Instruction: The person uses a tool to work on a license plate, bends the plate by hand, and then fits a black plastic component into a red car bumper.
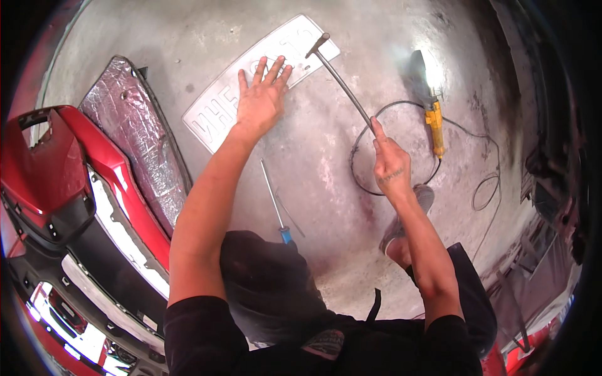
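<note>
Concrete floor (pixel 313 163), stained, w/ white number plate (pixel 219 100) lying flat on it, tilted diagonally. Left hand (pixel 260 97) pressed palm-down on plate's middle, fingers spread wide, gripping nothing. Right hand (pixel 390 164) closed round lower end of thin metal hammer (pixel 342 81); shaft slanting up-left, head just over plate's upper right corner, touching or not can't tell. Blue-handled screwdriver (pixel 276 203) on floor between forearms, near left arm. Yellow work lamp (pixel 433 116) lit, right of hammer, black cable (pixel 367 182) looping under right hand. Red bumper (pixel 69 188) & foil-backed panel (pixel 135 138) at left, apart from plate.
</note>
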Available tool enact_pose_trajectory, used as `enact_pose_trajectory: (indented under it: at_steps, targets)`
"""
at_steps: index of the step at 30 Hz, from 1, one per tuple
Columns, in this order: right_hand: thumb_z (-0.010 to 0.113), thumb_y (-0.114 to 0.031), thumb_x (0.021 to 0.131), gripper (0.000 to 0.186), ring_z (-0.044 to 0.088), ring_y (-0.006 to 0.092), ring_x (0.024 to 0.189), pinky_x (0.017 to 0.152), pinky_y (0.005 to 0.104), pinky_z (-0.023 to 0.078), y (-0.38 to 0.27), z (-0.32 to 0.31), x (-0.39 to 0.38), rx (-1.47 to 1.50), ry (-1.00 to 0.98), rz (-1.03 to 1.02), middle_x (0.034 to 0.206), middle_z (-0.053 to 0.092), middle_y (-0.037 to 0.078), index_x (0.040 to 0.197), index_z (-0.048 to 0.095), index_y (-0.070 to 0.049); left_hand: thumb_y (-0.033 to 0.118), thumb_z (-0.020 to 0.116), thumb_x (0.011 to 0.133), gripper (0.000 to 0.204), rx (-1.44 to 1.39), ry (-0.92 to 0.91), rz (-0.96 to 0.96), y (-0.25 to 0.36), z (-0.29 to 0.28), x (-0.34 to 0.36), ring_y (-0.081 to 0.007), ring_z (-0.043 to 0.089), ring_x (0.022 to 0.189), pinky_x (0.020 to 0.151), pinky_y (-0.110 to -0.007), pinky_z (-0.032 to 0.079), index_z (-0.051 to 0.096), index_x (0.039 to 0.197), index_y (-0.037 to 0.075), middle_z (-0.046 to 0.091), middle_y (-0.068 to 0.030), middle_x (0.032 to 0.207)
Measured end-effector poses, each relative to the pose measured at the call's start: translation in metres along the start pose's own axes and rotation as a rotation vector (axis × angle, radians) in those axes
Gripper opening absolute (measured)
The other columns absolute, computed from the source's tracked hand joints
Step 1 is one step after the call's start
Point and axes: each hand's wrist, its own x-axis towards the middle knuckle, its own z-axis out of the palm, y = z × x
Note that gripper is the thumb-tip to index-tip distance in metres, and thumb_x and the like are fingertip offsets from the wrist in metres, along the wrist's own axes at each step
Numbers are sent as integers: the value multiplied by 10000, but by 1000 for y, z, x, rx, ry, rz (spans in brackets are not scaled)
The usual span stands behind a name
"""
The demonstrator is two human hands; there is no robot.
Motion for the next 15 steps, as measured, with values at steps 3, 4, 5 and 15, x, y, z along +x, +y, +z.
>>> enact_pose_trajectory:
  at_steps: [3, 4, 5, 15]
  targets:
    - [589, 95, 902, 690, 595, 358, 656, 673, 408, 531, -3, 4, -2, 65, -19, -55, 761, 576, 183, 1523, 541, -202, 214, 470, 1071, 542, 30, 17, 9, -7, 1, -1, -309, 194, 1590, 1253, -653, 160, 391, 1607, 200, 253, 18, 1718]
    - [589, 95, 902, 690, 595, 358, 656, 673, 408, 531, -1, 4, -2, 62, -16, -54, 761, 576, 183, 1523, 541, -202, 197, 475, 1067, 557, -4, 0, 5, -5, 1, 1, -302, 189, 1592, 1255, -652, 152, 372, 1615, 206, 254, 18, 1718]
    - [593, 87, 912, 672, 585, 353, 646, 665, 402, 529, 3, 6, -1, -7, -54, -34, 757, 569, 182, 1519, 546, -197, 180, 479, 1064, 573, -38, -17, 1, -4, 0, 3, -294, 183, 1594, 1257, -652, 144, 354, 1623, 211, 254, 18, 1718]
    - [587, 88, 906, 697, 573, 348, 610, 617, 425, 506, -1, 6, -3, -47, -110, -50, 726, 535, 171, 1537, 522, -202, 230, 604, 1021, 688, -228, 110, -67, -11, 3, 7, -269, 273, 1567, 1263, -576, 149, 292, 1621, 110, 441, -84, 1615]
